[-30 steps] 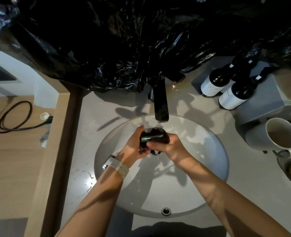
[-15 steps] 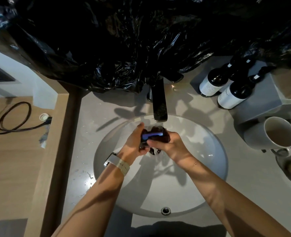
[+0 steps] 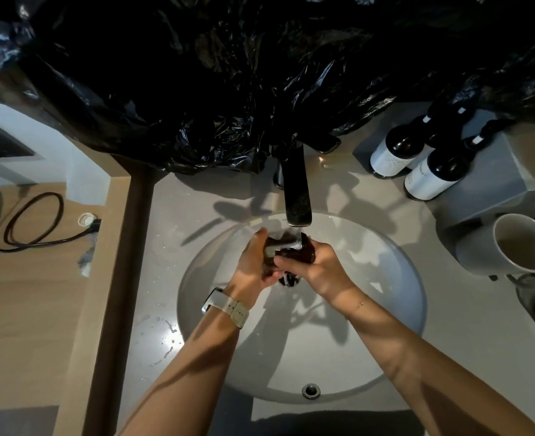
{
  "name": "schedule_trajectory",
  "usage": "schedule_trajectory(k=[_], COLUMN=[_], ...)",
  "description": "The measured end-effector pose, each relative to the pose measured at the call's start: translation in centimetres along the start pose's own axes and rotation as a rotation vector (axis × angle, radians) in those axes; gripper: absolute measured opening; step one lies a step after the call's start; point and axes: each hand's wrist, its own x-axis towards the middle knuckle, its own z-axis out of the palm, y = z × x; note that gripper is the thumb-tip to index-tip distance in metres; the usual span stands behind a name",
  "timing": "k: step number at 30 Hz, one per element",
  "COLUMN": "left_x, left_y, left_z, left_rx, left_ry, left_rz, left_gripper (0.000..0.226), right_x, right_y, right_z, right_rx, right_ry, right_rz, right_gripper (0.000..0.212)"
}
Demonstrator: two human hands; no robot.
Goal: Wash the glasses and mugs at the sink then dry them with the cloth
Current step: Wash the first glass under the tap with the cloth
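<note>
Dark glass under faucet | left hand fingers grasping it | right hand fingers grasping it

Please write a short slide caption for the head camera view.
Both hands hold a dark glass under the running faucet above the sink.

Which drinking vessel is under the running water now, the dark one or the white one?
The dark glass, held by both the left hand and the right hand under the tap. The white mug stands untouched on the counter at the right.
</note>
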Motion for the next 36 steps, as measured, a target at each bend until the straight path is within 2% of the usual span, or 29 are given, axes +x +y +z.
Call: schedule_trajectory(k=[4, 7, 11, 14, 16, 18, 21, 23, 25, 27, 31, 34, 36], left_x=[-0.1, -1.2, -1.2, 0.0, 0.3, 0.5, 0.7, 0.8, 0.8, 1.1, 0.0, -1.1, -1.6], left_y=[-1.1, -2.1, -2.3, -1.4, -0.8, -0.7, -0.9, -1.0, -1.0, -0.9, -0.8, -1.2, -1.6], left_z=[-0.1, 0.1, -0.3, -0.7, -0.3, -0.1, 0.0, 0.2, 0.3, 0.3, -0.2, -1.3, -1.7], left_rx=[0.199, 0.284, 0.394, 0.772, 0.998, 1.168, 1.359, 1.382, 1.296, 1.048, 0.233, -0.078, -0.185], left_ry=[0.027, 0.000, 0.022, 0.112, 0.163, 0.169, 0.124, 0.121, 0.143, 0.114, -0.044, -0.201, -0.257], left_rz=[0.217, 0.312, 0.470, 0.673, 0.738, 0.771, 0.775, 0.770, 0.767, 0.659, 0.209, 0.016, -0.076], left_gripper=[0.046, 0.041, 0.037, 0.036, 0.036, 0.046, 0.059, 0.059, 0.051, 0.042, 0.039, 0.043, 0.046], right_x=[-1.3, -2.8, -4.3, -5.0, -5.6, -6.0, -6.1, -6.0, -5.9, -5.5, -4.3, -3.5, -3.3], right_y=[1.1, 1.9, 2.8, 3.4, 3.6, 3.4, 2.6, 1.6, 0.0, -2.1, -5.3, -5.6, -4.9], right_z=[-0.3, -0.9, -3.1, -6.2, -7.6, -8.3, -8.9, -9.4, -9.7, -9.7, -9.7, -9.3, -8.4], right_rx=[-0.128, -0.102, -0.089, -0.083, -0.095, -0.120, -0.268, -0.436, -0.616, -0.769, -0.751, -0.792, -0.999], right_ry=[0.109, 0.154, 0.383, 0.505, 0.529, 0.556, 0.619, 0.589, 0.516, 0.475, 0.417, 0.281, 0.182], right_rz=[-0.056, -0.125, -0.162, -0.039, 0.007, 0.017, -0.029, -0.092, -0.131, -0.168, -0.115, 0.043, 0.056], right_gripper=[0.022, 0.027, 0.020, 0.016, 0.015, 0.013, 0.032, 0.045, 0.049, 0.050, 0.026, 0.014, 0.035])
